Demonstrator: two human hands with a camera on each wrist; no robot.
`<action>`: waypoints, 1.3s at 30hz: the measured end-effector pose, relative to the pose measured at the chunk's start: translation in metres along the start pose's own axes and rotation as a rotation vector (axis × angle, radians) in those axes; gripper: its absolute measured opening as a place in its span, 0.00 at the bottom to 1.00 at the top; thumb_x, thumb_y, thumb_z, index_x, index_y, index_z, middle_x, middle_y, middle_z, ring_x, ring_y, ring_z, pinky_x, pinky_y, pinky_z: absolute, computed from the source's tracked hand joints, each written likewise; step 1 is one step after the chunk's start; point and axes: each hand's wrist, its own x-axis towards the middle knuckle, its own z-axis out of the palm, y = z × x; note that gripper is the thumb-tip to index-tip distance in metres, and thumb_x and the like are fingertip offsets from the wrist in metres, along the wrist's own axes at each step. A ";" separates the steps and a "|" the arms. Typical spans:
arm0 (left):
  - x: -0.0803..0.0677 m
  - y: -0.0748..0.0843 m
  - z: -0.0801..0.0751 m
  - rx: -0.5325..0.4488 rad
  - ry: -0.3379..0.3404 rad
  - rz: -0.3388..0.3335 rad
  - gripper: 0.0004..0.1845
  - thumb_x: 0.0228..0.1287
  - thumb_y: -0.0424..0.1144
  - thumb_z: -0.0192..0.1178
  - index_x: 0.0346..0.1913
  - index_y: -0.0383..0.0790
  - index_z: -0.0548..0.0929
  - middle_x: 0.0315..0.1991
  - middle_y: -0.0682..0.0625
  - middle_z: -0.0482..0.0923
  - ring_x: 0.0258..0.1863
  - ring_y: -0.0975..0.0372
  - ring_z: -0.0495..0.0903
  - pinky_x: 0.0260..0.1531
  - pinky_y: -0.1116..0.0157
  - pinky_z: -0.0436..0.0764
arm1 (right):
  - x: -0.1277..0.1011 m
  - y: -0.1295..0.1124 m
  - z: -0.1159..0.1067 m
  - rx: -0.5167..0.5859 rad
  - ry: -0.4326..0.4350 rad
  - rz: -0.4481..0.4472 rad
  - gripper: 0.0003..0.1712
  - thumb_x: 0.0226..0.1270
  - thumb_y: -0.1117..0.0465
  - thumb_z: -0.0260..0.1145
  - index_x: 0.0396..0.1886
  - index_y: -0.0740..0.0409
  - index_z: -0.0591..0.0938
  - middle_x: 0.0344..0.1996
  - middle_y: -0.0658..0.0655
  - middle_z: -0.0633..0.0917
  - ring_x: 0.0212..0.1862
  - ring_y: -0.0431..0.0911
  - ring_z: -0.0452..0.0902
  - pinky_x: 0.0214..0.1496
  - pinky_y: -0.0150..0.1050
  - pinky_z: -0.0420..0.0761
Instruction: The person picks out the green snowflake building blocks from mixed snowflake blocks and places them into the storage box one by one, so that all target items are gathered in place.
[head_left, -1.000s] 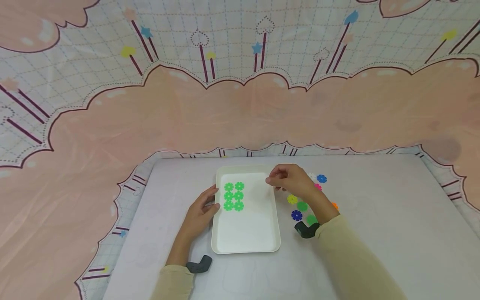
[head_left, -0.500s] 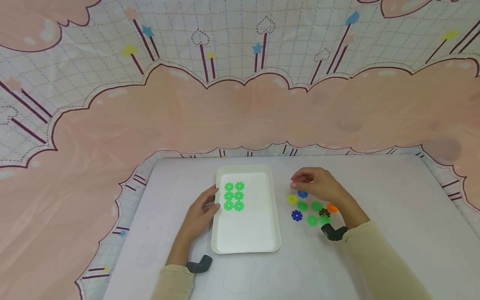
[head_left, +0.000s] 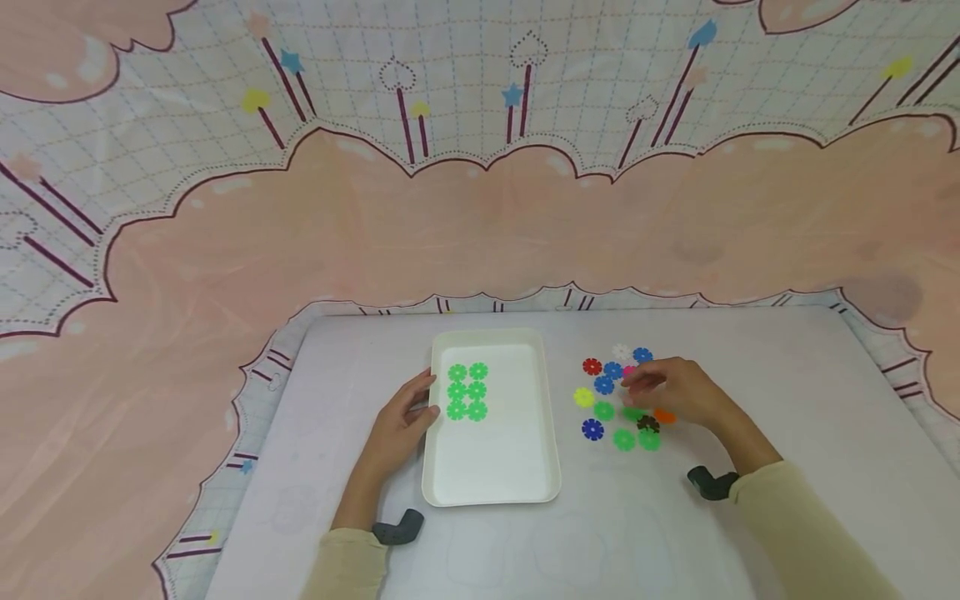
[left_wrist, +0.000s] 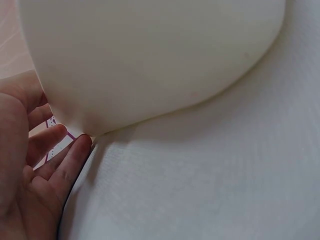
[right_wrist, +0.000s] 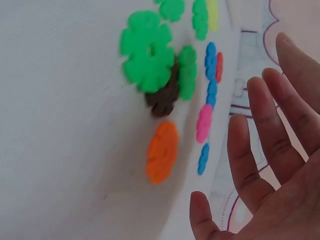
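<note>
My left hand [head_left: 397, 432] rests at the left side of a white tray [head_left: 491, 496], its thumb and fingertips right at the rim. In the left wrist view, fingers [left_wrist: 75, 155] touch the tray's outer wall. Several green flower-shaped discs [head_left: 477, 390] lie in two columns at the tray's upper left. My right hand [head_left: 678, 390] hovers over the loose discs to the right, fingers loosely bent and holding nothing. Under it are a green disc [head_left: 634, 414] and a pink disc [head_left: 628, 372], both partly hidden. The right wrist view shows its fingers [right_wrist: 272, 125] spread apart, beside an orange disc [right_wrist: 162, 152].
Around the right hand lie more discs: red [head_left: 592, 367], yellow [head_left: 583, 397], dark blue [head_left: 592, 430], brown [head_left: 648, 425], white [head_left: 621, 352], and several blue and green ones. All rest on the white table [head_left: 810, 400]. A patterned cloth [head_left: 480, 225] hangs behind it.
My right hand has moved right from above the tray's right rim to over the loose discs, uncovering the red and blue ones. The left hand and the tray have stayed put.
</note>
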 end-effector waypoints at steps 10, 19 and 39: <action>0.000 0.001 -0.001 0.011 -0.007 -0.024 0.28 0.73 0.39 0.62 0.74 0.48 0.71 0.78 0.60 0.63 0.71 0.54 0.74 0.66 0.64 0.81 | -0.009 0.021 0.003 -0.066 -0.025 0.049 0.18 0.53 0.47 0.81 0.43 0.46 0.90 0.44 0.53 0.85 0.51 0.51 0.75 0.43 0.39 0.84; 0.001 -0.002 0.000 -0.001 -0.003 0.013 0.29 0.72 0.38 0.63 0.73 0.45 0.71 0.78 0.55 0.63 0.70 0.50 0.74 0.65 0.64 0.82 | -0.009 0.037 0.004 -0.076 -0.140 0.008 0.14 0.51 0.50 0.82 0.39 0.41 0.91 0.38 0.47 0.86 0.52 0.48 0.75 0.47 0.40 0.80; 0.001 0.000 -0.002 0.007 -0.001 -0.016 0.29 0.71 0.37 0.63 0.73 0.47 0.72 0.78 0.57 0.63 0.69 0.52 0.75 0.65 0.62 0.82 | -0.001 0.040 0.005 -0.096 -0.190 -0.017 0.14 0.49 0.57 0.84 0.36 0.41 0.90 0.34 0.48 0.84 0.48 0.48 0.74 0.44 0.37 0.80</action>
